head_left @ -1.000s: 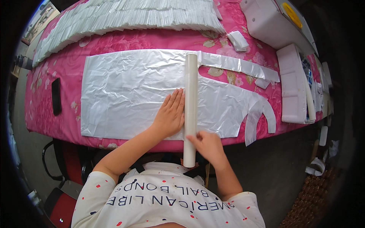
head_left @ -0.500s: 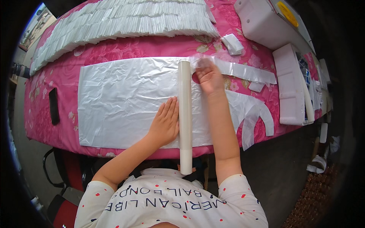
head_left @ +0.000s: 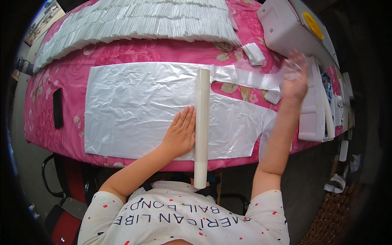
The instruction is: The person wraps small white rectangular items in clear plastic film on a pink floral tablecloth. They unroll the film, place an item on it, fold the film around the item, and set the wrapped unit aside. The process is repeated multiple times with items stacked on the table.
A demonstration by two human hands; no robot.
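Note:
A silvery-white plastic bag point(head_left: 134, 110) with cut-out handles lies spread on the pink flowered cloth. Across it runs a pale tube point(head_left: 202, 122), its near end jutting past the table edge. My left hand point(head_left: 180, 132) lies flat on the bag, fingers stretched out and against the tube's left side. My right hand point(head_left: 295, 77) is raised at the far right, over the end of the bag's far handle point(head_left: 257, 77). Its fingers are smeared by motion but look spread, with no held thing visible. The near handle is partly hidden behind my right forearm.
Rows of folded white plastic packets point(head_left: 139, 24) fill the table's far side. A small white packet point(head_left: 254, 54) lies near a white foam box point(head_left: 281, 28). Another foam container point(head_left: 312, 118) stands at the right edge. A dark phone point(head_left: 58, 108) rests at left; red chairs point(head_left: 69, 175) stand below.
My right hand has swept right, from beside the tube to the far handle's end. The far handle lies straighter and the bag's right part flatter. My left hand stays against the tube.

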